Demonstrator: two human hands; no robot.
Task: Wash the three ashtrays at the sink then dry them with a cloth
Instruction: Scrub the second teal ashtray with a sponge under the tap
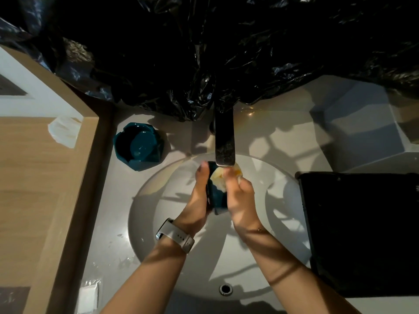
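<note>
White stone desk [118,223] with a round sink [145,200] fills the middle of the frame, and crumpled black plastic sheeting [226,53] covers the whole upper part. From under that plastic a flat metal faucet [224,141] reaches over the basin.

Just below the faucet's tip, over the sink, the left hand [197,200] grips a dark teal ashtray [217,198], with its fingers curled around the left side of it; the ashtray is held on edge. The right hand [240,200] is closed on a pale yellow sponge [218,177] and presses it against the upper part of this ashtray. A light grey watch [174,235] sits on the left wrist.

At centre left of the frame, a second teal ashtray [139,146] stands on the desk, beside the sink rim and well apart from the hands. I cannot tell if something lies inside it.

On the right side a black rectangular object [362,234] lies on the desk, and a grey box [356,123] stands above it. A wooden panel [45,177] occupies the left side. The overflow hole [225,289] is visible at the lower part of the basin.
</note>
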